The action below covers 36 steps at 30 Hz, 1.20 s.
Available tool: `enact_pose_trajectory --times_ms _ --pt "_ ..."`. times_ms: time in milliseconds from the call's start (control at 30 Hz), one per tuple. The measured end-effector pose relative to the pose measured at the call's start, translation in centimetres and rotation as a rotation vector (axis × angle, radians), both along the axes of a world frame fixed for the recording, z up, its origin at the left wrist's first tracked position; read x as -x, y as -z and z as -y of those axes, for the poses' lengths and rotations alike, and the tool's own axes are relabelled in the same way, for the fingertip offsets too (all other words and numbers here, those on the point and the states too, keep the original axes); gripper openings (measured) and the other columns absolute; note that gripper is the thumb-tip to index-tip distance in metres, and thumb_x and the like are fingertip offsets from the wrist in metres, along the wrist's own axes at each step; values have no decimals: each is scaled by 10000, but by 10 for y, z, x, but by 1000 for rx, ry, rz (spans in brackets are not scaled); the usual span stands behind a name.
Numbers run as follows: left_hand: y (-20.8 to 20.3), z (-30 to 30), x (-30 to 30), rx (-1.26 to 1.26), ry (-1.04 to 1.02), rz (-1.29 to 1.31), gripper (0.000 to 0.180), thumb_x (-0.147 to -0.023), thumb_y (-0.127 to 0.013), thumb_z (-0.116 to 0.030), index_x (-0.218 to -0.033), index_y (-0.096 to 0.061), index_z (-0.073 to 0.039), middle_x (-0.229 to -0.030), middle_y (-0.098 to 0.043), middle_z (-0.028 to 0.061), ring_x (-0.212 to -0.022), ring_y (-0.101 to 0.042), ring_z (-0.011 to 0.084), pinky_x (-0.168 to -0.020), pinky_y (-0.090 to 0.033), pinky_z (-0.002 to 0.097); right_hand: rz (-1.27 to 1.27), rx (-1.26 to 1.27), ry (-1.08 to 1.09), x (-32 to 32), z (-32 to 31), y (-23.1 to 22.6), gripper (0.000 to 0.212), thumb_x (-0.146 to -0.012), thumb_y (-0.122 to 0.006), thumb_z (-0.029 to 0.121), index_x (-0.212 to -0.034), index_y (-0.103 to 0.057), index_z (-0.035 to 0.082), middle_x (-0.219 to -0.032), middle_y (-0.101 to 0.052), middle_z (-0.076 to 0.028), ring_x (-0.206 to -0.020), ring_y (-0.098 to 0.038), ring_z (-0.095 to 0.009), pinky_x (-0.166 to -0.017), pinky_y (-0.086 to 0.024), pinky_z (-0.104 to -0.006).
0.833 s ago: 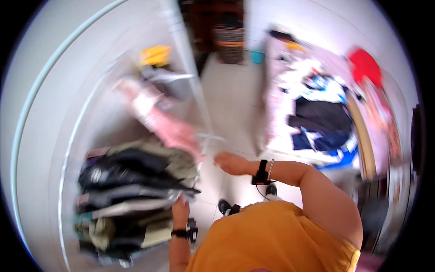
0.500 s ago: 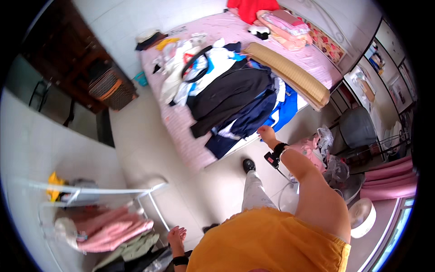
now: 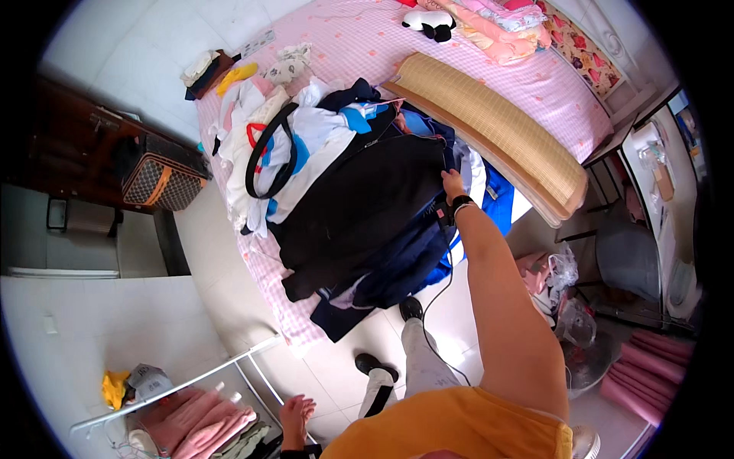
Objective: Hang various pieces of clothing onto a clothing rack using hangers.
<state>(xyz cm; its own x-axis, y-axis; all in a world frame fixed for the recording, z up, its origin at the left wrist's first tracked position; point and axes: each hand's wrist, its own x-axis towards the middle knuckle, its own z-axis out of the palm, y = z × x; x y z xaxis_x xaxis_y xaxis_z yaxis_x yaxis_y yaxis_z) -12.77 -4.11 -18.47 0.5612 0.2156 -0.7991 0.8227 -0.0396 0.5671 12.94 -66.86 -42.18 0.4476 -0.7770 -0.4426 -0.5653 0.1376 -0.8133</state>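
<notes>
A heap of clothes lies on the bed, with a black jacket [image 3: 359,199] spread across its top. At the jacket's right edge, my right hand [image 3: 453,183] has its fingers closed on the dark cloth; the fingertips are partly hidden. Navy garments [image 3: 397,275] hang out from under the jacket on the near side, and bright blue cloth [image 3: 498,195] shows to the right. White clothes [image 3: 321,138] and a black belt-like loop [image 3: 267,153] lie to the left. Low at my left side, my left hand [image 3: 297,417] is empty, its fingers loosely bent and apart.
A rolled straw mat [image 3: 489,130] rests on the pink checked bed [image 3: 336,46], right of the heap. A white rack [image 3: 183,390] with pink clothes stands at lower left. A grey chair [image 3: 627,260] and plastic bags [image 3: 566,268] are at right, a checkered suitcase [image 3: 164,180] at left.
I have come closer to the bed. My right hand has gone from the air by the bed's edge onto the black jacket's right edge. My left hand stays low and empty.
</notes>
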Motion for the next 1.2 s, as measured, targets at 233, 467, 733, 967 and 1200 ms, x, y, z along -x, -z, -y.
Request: enact_pose_trajectory --times_ms 233,467,733,967,1200 --pt "5 12 0 -9 -56 -48 153 -867 -484 -73 -987 -529 9 -831 -630 161 -712 -634 219 -578 -501 265 342 -624 86 -45 51 -14 321 -819 -595 271 -1010 -578 13 -938 -635 -93 -834 -610 -222 -661 -491 -357" --pt "8 60 -49 -88 306 96 181 -884 -519 -113 -1016 -541 9 -865 -642 128 -743 -639 194 -649 -506 265 556 390 -258 -57 -101 -96 299 -819 -557 171 -1033 -493 -29 -807 -576 -260 -765 -581 -394 -642 -440 -452" --pt "-48 215 -173 9 755 581 177 -899 -474 -29 -1054 -531 32 -948 -608 92 -884 -591 146 -816 -460 258 582 443 -142 63 -186 -201 229 -839 -550 159 -974 -513 -23 -676 -548 -245 -619 -554 -418 -510 -410 -446" --pt "-101 298 -204 167 762 948 320 -856 -539 -72 -1159 -471 6 -1024 -565 92 -969 -546 154 -867 -422 277 647 306 -327 130 -210 -284 210 -785 -585 122 -941 -506 6 -726 -554 -224 -654 -546 -418 -545 -424 -444" --pt "-98 320 -230 -4 929 854 196 -842 -556 -80 -1025 -553 -11 -804 -545 26 -687 -488 100 -627 -413 242 690 396 -623 175 -279 -269 235 -728 -605 107 -924 -504 26 -685 -564 -163 -628 -573 -349 -552 -443 -412"
